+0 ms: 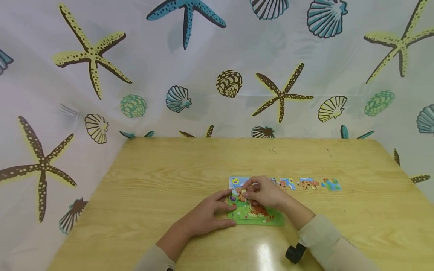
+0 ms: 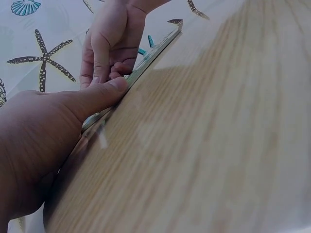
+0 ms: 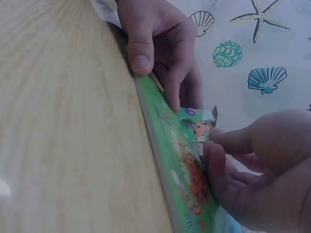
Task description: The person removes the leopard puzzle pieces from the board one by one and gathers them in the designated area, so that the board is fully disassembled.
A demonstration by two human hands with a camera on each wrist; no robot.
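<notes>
Short of the far edge of the table (image 1: 162, 177), the head view shows a puzzle board (image 1: 240, 217), the left hand (image 1: 209, 213) against its left side with fingers apart. From the left wrist, that hand's thumb touches the rim; from the right wrist, the right hand (image 3: 272, 167) pinches a spotted piece (image 3: 200, 127) at the board.
</notes>
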